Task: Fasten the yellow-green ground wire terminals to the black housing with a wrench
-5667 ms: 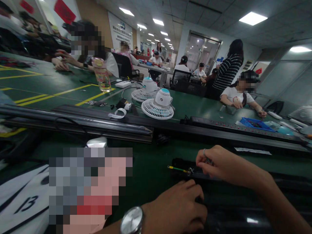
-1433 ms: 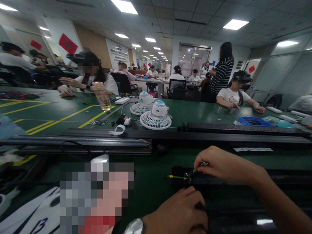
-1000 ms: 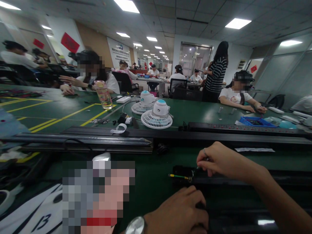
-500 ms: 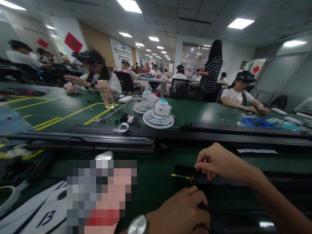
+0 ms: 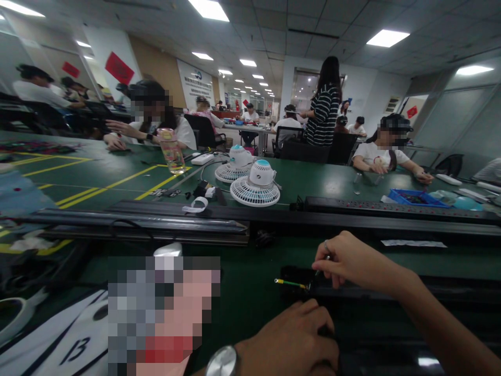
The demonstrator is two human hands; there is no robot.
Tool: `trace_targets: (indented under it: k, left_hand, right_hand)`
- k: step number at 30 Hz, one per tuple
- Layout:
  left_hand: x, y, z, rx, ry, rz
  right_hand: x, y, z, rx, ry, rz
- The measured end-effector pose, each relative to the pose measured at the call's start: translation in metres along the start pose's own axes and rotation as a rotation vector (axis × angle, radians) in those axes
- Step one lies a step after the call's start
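My right hand [image 5: 348, 261] is curled in a pinch over the end of a long black strip [image 5: 391, 297] on the green bench, its fingertips closed on a thin metal tool. A short green-and-yellow wire [image 5: 289, 283] sticks out to the left of a black end block [image 5: 295, 277]. My left hand [image 5: 291, 339], with a silver wristwatch [image 5: 219, 362], is closed over the near part of the black strip at the bottom edge.
A black rail [image 5: 129, 227] and a long power strip [image 5: 391, 208] cross the green table [image 5: 242, 292]. Two small white fans [image 5: 255, 184], a drink bottle [image 5: 171, 151] and a blue tray [image 5: 410, 197] lie beyond. Several seated people work opposite; a person in stripes [image 5: 323, 104] stands behind.
My right hand's pinch has shifted slightly at the wire end of the strip. The standing person in stripes has walked left. My left hand stays put.
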State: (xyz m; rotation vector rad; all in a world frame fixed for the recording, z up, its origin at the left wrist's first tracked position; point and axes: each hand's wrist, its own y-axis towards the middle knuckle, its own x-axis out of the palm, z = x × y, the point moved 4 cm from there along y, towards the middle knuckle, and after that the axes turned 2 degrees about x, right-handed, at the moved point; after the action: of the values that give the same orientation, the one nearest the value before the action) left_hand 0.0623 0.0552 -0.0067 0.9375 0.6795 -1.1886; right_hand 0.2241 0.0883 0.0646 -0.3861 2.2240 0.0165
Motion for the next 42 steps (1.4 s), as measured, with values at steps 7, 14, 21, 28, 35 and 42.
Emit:
trace_targets:
  k: [7, 14, 21, 28, 35, 42]
  left_hand:
    - [0.002, 0.000, 0.001, -0.006, 0.016, -0.004]
    - [0.002, 0.000, 0.001, -0.017, 0.014, -0.011]
    - [0.001, 0.000, 0.002, -0.027, 0.026, -0.033]
    - [0.001, 0.000, 0.000, -0.012, 0.024, -0.038]
    - [0.002, -0.001, 0.002, -0.032, 0.028, -0.029]
    - [-0.001, 0.003, 0.002, -0.041, 0.024, -0.049]
  right_hand:
    - [-0.004, -0.002, -0.003, -0.053, -0.122, 0.025]
    - [-0.006, -0.007, -0.001, -0.044, -0.188, 0.060]
    - [-0.009, -0.008, -0.007, -0.123, -0.252, 0.037]
    - [-0.019, -0.012, -0.006, -0.160, -0.250, 0.047]
    - [-0.027, -0.015, 0.002, -0.092, -0.274, 0.062]
    - [-0.020, -0.017, -0.003, -0.083, -0.297, 0.029]
